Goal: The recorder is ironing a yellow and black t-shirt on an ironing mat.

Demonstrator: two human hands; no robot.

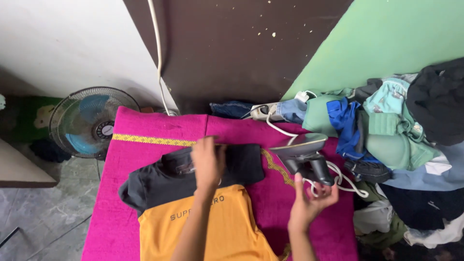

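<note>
My left hand (208,162) lay flat, fingers spread, pinning black-and-orange shirt (203,203) smooth on pink mat (145,133); right hand (309,203) open, fingers wide, beside upended iron (304,154).

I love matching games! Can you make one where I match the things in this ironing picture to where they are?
Things:
1. left hand
2. iron
3. fan
4. pile of clothes

Places:
A. on the floor at the left, beside the pink cloth
B. heaped at the right
C. pressing flat on the dark top of the shirt
D. tilted on the pink cloth, just above the open right hand

Pairs: 1-C, 2-D, 3-A, 4-B
</note>
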